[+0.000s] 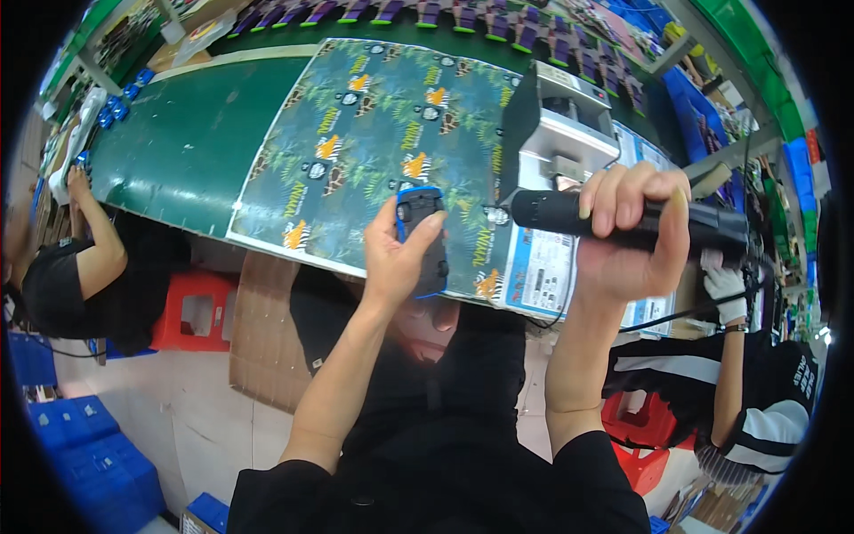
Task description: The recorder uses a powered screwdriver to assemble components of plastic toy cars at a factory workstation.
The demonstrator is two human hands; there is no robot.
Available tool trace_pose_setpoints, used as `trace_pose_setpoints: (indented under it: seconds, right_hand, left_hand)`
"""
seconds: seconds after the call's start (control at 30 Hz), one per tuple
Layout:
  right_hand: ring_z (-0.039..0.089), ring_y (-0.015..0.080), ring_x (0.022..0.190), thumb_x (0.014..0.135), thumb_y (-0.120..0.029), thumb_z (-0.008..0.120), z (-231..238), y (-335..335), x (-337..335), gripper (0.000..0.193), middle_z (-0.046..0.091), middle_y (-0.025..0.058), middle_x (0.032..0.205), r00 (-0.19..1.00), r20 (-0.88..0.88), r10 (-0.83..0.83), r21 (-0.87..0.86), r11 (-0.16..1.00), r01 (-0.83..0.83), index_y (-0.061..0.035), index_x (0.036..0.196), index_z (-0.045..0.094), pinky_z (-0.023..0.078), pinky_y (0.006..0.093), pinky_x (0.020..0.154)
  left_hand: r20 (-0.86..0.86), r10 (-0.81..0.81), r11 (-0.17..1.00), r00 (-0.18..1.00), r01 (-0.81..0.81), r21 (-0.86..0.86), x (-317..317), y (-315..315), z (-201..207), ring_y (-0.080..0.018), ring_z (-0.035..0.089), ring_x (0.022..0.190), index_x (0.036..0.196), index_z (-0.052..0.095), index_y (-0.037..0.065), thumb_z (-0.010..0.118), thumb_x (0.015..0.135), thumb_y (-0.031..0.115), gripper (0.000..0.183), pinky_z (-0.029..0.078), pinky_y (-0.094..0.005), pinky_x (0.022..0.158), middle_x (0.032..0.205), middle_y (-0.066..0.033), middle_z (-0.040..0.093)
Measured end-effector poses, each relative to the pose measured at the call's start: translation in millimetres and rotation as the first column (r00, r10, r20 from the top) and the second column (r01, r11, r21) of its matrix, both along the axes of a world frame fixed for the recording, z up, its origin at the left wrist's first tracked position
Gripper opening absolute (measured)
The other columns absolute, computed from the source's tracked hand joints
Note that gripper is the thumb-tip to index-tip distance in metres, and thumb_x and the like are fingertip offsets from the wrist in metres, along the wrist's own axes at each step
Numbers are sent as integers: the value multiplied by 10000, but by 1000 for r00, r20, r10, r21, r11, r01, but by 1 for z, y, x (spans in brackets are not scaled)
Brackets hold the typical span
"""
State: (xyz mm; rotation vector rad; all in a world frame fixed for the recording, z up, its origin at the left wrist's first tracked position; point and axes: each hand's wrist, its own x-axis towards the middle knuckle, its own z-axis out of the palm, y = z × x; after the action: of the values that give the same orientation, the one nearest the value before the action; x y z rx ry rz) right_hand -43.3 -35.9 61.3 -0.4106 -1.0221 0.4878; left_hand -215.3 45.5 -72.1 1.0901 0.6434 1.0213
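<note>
I judge the main risk to be a slip: my left hand (402, 254) pinches the small blue-and-black device (422, 233) only between thumb and fingers at frame centre, above the patterned sheet (374, 125) on the surface (187, 142), so any sideways push from the driver (623, 222) could twist it loose. My right hand (633, 233) is fisted around that black driver, held level right of centre, tip toward the device. Both forearms rise from the lower edge, wrists bent inward.
</note>
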Motion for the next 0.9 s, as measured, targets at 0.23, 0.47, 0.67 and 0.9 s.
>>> trace_pose_setpoints:
  seconds: [0.23, 0.47, 0.67, 0.9]
  right_hand:
    - [545, 185, 593, 927, -106, 585, -16, 27, -49, 119, 538, 85, 723, 995, 80, 57, -4, 998, -57, -44, 980, 498, 500, 359, 626]
    - [485, 171, 532, 947, -176, 513, -26, 40, -59, 130, 494, 65, 674, 995, 98, -26, -70, 997, 33, -47, 941, 522, 456, 356, 580]
    - [547, 190, 580, 918, -98, 591, -24, 38, -61, 127, 533, 86, 710, 995, 104, 7, -46, 999, -3, -45, 966, 486, 495, 360, 624]
    - [534, 193, 594, 945, -133, 553, -16, 29, -50, 120, 527, 86, 738, 988, 149, 42, -3, 999, -42, -45, 991, 485, 486, 369, 643]
  left_hand:
    - [5, -6, 999, 1000, 6, 31, -4, -1, -5, -101, 647, 780, 1109, 620, 12, 684, 908, 127, 241, 520, -249, 713, 904, -53, 690]
    - [-28, -8, 999, 1000, 9, 40, -8, 1, -10, -81, 626, 779, 1118, 626, 16, 693, 908, 142, 254, 502, -237, 708, 882, -42, 690]
    - [18, 28, 1000, 999, -28, 2, -4, 1, -6, -68, 596, 748, 1030, 633, 8, 710, 884, 127, 203, 493, -250, 667, 847, -26, 668]
    - [7, 24, 999, 1000, -25, 41, -2, 1, -8, -63, 594, 755, 1017, 636, 2, 714, 880, 128, 201, 490, -249, 675, 849, -28, 673]
